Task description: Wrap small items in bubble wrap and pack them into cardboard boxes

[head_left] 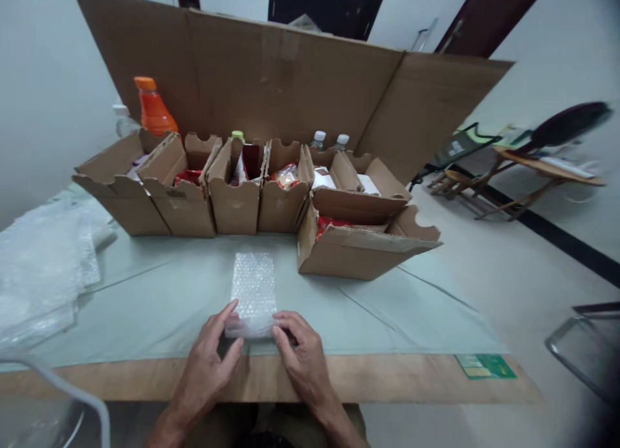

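A strip of bubble wrap (254,285) lies lengthwise on the pale green table cover (159,299), its near end rolled around something I cannot make out. My left hand (211,359) pinches the left side of that rolled end with curled fingers. My right hand (301,357) grips the right side of the same end, fingers bent onto the wrap. Both hands rest near the table's wooden front edge.
A row of open cardboard boxes (232,196) with packets and bottles stands behind the wrap; one box (358,244) sits nearer on the right. A tall cardboard sheet (290,80) backs them. An orange bottle (152,109) is at far left, a plastic pile (41,267) on the left.
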The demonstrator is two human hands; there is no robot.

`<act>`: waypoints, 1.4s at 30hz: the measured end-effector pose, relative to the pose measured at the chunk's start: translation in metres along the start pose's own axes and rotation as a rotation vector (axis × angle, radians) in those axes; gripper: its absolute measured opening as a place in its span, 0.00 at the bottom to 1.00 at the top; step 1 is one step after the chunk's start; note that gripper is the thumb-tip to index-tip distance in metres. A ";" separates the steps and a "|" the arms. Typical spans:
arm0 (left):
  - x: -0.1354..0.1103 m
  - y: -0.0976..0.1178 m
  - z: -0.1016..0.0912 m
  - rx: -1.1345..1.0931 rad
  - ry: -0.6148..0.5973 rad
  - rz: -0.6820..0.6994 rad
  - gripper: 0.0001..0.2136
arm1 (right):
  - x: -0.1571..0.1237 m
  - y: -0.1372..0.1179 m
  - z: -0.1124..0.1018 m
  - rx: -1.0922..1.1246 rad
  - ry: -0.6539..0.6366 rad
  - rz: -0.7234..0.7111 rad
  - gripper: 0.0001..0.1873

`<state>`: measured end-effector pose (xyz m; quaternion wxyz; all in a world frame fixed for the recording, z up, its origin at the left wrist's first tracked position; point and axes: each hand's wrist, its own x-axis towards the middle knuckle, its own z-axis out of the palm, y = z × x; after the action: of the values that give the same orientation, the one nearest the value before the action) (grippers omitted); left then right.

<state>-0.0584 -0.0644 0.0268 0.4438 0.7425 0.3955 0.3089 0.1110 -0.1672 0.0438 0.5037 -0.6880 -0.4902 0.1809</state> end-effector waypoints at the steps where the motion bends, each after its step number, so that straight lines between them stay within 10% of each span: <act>1: 0.000 0.000 0.000 0.002 0.020 -0.015 0.22 | -0.001 -0.001 0.000 -0.006 -0.003 -0.001 0.08; 15: 0.014 0.008 0.006 0.113 0.137 -0.089 0.24 | -0.007 -0.008 -0.024 -0.088 0.119 -0.056 0.07; 19: 0.021 0.012 0.006 0.160 0.114 -0.040 0.24 | -0.006 -0.008 -0.029 -0.268 -0.066 -0.350 0.15; 28: 0.015 0.003 0.000 0.157 0.096 0.041 0.22 | 0.036 0.003 -0.009 -0.522 -0.346 -0.444 0.14; 35: -0.004 0.016 -0.023 0.270 0.029 0.381 0.23 | 0.043 -0.021 -0.027 -0.336 -0.524 -0.292 0.12; 42: 0.011 0.011 -0.015 0.209 -0.069 0.183 0.19 | 0.034 -0.015 -0.037 -0.409 -0.362 -0.216 0.14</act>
<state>-0.0616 -0.0515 0.0442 0.3472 0.8278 0.3409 0.2794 0.1465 -0.1566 0.0804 0.2755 -0.6757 -0.6686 0.1434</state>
